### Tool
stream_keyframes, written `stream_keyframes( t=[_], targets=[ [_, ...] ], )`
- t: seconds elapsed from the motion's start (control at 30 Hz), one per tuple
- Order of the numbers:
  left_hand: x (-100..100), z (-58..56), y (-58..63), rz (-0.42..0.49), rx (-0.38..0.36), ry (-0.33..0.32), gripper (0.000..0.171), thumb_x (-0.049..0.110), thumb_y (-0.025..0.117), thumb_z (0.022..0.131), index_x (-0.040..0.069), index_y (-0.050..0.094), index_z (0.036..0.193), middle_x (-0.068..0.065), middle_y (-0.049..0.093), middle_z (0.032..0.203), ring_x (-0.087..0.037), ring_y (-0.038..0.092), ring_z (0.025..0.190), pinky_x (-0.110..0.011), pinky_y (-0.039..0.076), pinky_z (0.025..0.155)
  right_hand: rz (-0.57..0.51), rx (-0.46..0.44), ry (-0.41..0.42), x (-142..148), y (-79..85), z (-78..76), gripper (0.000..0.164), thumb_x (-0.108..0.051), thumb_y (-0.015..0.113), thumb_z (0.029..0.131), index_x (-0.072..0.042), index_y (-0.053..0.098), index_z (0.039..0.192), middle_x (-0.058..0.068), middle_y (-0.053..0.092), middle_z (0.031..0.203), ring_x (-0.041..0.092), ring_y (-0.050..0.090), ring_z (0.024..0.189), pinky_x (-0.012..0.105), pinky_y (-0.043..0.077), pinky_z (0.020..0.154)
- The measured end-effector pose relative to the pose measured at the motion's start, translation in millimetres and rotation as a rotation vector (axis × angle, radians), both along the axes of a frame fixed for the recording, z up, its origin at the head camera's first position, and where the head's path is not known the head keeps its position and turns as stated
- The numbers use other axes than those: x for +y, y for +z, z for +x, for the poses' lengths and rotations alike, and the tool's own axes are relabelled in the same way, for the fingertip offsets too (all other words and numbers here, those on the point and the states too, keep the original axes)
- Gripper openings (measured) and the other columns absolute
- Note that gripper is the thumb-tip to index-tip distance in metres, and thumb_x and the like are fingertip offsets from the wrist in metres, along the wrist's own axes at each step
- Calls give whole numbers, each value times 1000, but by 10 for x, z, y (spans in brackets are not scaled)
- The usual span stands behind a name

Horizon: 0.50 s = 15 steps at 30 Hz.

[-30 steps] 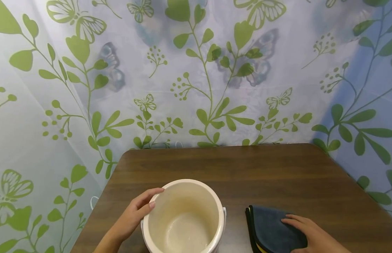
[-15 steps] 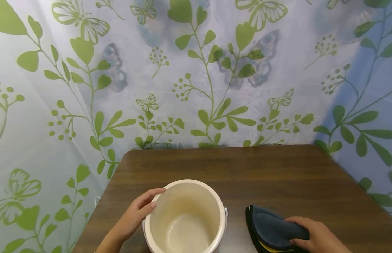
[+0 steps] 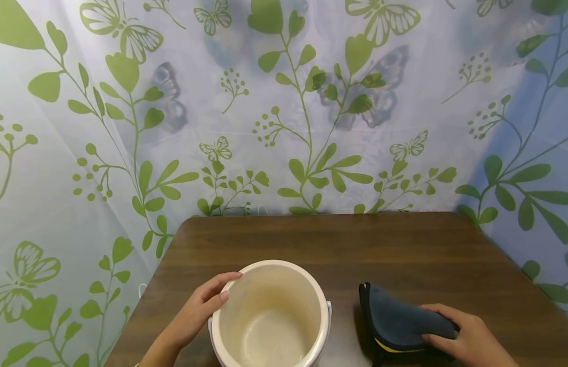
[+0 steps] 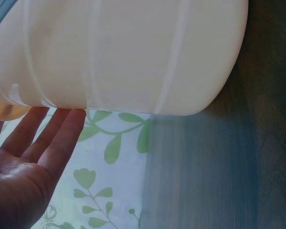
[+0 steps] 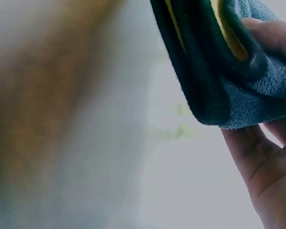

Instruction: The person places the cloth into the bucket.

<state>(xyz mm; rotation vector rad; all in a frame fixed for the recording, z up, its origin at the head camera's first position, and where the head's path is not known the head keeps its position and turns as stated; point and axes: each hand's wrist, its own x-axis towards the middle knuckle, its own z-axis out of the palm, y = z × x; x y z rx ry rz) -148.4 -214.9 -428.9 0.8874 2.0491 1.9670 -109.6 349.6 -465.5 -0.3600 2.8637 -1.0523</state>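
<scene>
A cream bucket [image 3: 271,326] stands upright on the table, its inside bare. My left hand [image 3: 198,311] rests against the bucket's left side, with fingertips and thumb at the rim. In the left wrist view the fingers [image 4: 57,138] lie fairly straight along the bucket's outer wall [image 4: 128,52]. My right hand [image 3: 467,334] pinches a folded blue-grey cloth [image 3: 405,318] with dark edging and yellow showing between the layers. The right wrist view has the thumb on one side of the cloth [image 5: 257,102] and the fingers on the other.
The brown wooden table [image 3: 329,239] reaches back to a white curtain [image 3: 274,168] printed with green leaves and butterflies. A light handle joint [image 3: 329,311] sticks out on the bucket's right side.
My right hand has gone from lying on the flat cloth to pinching it and lifting it a little, bending it. The left hand and the bucket stay in place.
</scene>
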Motion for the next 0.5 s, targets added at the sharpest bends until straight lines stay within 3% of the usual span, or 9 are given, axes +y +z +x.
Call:
stream_keyframes(
  t=[0.2, 0.5],
  targets=[
    [-15, -3, 9, -16, 3, 13, 39, 3, 40, 107, 0, 48, 145, -32, 53, 131, -28, 67, 102, -41, 60, 76, 14, 67, -17, -87, 173, -15, 52, -28, 81, 88, -2, 63, 130, 14, 70, 110, 3, 60, 72, 29, 47, 55],
    [-24, -13, 13, -12, 6, 11, 38, 3, 41, 107, -1, 49, 144, -33, 52, 131, -27, 66, 103, -40, 60, 78, 34, 323, -30, -208, 438, -130, 49, -21, 91, 76, -15, 71, 120, 4, 73, 105, 2, 65, 79, 27, 51, 57]
  ],
)
